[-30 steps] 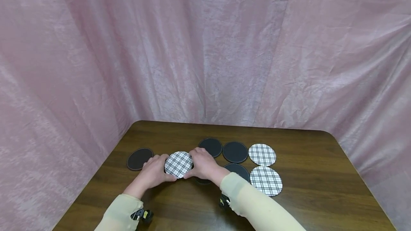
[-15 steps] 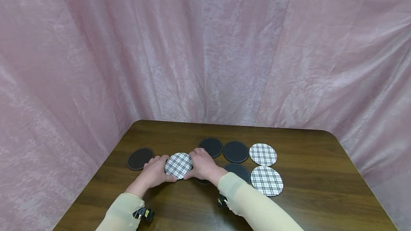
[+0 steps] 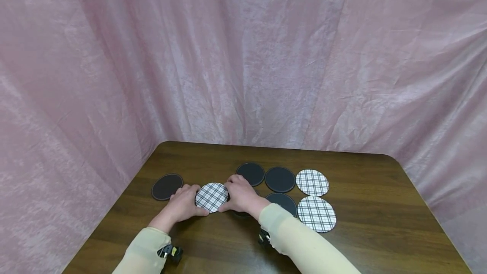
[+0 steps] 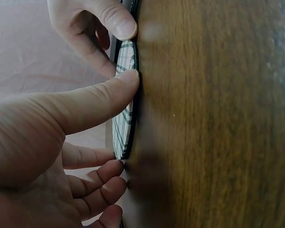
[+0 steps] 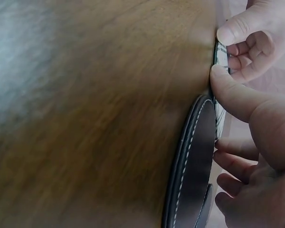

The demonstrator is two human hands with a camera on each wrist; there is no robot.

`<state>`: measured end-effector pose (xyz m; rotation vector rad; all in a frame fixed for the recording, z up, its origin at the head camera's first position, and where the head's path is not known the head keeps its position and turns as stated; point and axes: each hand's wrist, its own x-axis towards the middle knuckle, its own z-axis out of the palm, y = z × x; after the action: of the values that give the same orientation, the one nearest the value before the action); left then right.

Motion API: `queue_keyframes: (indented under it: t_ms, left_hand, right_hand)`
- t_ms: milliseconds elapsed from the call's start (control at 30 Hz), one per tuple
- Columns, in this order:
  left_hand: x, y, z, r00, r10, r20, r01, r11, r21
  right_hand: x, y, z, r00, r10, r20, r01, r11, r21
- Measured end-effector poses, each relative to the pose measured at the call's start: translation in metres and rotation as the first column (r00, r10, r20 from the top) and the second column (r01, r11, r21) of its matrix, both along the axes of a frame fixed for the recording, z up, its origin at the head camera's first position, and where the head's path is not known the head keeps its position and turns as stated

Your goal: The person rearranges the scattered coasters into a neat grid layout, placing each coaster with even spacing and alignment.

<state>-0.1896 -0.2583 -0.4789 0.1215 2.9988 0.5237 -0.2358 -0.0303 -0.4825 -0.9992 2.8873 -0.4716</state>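
Observation:
A round white coaster with dark plaid lines (image 3: 211, 198) lies between my two hands, low against the wooden table. My left hand (image 3: 183, 203) holds its left edge, thumb at the near side and fingers round the far side. On the opposite edge, my right hand (image 3: 242, 196) grips it the same way. In the left wrist view both thumbs meet the near rim of the plaid coaster (image 4: 122, 142). Beside my right hand, a black coaster with pale stitching (image 5: 194, 156) shows in the right wrist view; in the head view that hand partly hides it.
A black coaster (image 3: 166, 187) lies left of my left hand. To the right are further black coasters (image 3: 280, 179) and two plaid ones, the back one (image 3: 312, 182) and the front one (image 3: 316, 214). Pink curtains (image 3: 243, 54) hang behind the table (image 3: 380, 215).
The far edge of the held plaid coaster has come down slightly, so it lies flatter. Both hands keep their grip and have barely moved.

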Motion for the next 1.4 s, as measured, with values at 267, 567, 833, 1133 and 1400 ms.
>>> queue_keyframes:
  t_ms: [267,567,833,1133,1400]
  left_hand:
    - [0.001,-0.003,0.001,1.0,-0.001,-0.01,0.001,1.0,-0.012]
    - [0.003,-0.001,-0.001,1.0,-0.014,-0.017,0.014,1.0,-0.013]
    - [0.004,0.001,0.002,1.0,-0.011,-0.008,0.011,1.0,-0.024]
    - [0.005,0.002,0.004,1.0,-0.01,0.001,0.01,1.0,-0.029]
    - [0.004,0.002,0.002,1.0,-0.013,0.003,0.013,1.0,-0.024]
  right_hand:
    - [-0.001,0.011,-0.001,1.0,-0.014,-0.007,0.014,1.0,-0.01]
    - [0.001,0.013,-0.003,1.0,-0.002,-0.005,0.002,1.0,-0.029]
    - [0.002,0.014,-0.004,1.0,0.005,-0.013,-0.006,0.999,-0.047]
    - [0.002,0.014,-0.005,1.0,0.007,-0.019,-0.007,0.999,-0.047]
    - [0.001,0.014,-0.008,1.0,-0.002,-0.012,0.001,0.999,-0.036]
